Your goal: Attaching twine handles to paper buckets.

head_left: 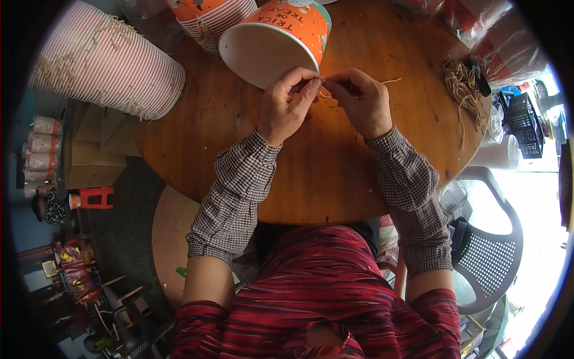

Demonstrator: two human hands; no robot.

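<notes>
An orange paper bucket [257, 52] with a white inside lies on its side on the wooden table, its mouth toward me. At the right side of its rim, my left hand [290, 103] pinches a thin piece of tan twine [391, 81] between thumb and fingertips. My right hand [363, 102] pinches the same twine close beside it, and the fingertips of both hands nearly meet. One loose end of the twine sticks out past the right hand. Where the twine meets the bucket is partly hidden by my fingers.
A long stack of nested paper buckets [119, 66] lies at the left with twine loops on it. More nested orange buckets [218, 21] lie behind. A bundle of twine [463, 84] rests near the table's right edge, by plastic-wrapped buckets [508, 54]. A grey chair [487, 257] stands at right.
</notes>
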